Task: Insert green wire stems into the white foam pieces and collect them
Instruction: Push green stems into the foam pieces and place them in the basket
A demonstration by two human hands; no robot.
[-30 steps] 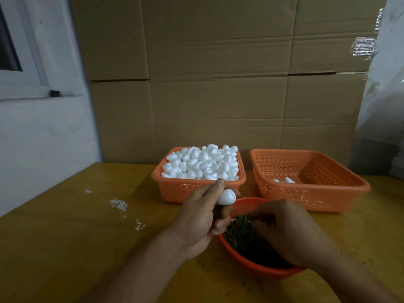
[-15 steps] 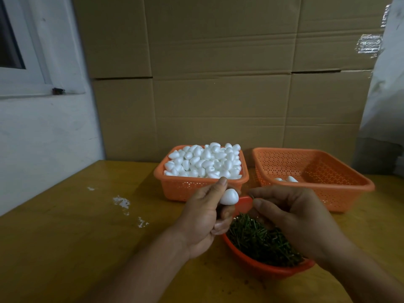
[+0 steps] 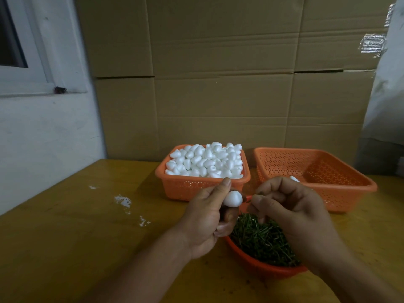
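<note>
**Foam piece and stem held tip to tip over the bowl**

On my left I see white crumbs (image 3: 122, 201) scattered on the yellow table (image 3: 65, 237). Behind sits an orange basket (image 3: 185, 186) heaped with white foam pieces (image 3: 205, 159). My left hand (image 3: 207, 221) pinches one foam piece (image 3: 298, 199) between thumb and curled fingers. Just right of it, my right hand (image 3: 293, 215) pinches a green wire stem (image 3: 248, 201) between thumb and forefinger, its tip at the foam. Below lies the orange bowl (image 3: 262, 268) of green stems (image 3: 262, 239). Far right, the perforated basket (image 3: 328, 171) holds a foam piece (image 3: 294, 178).
</note>
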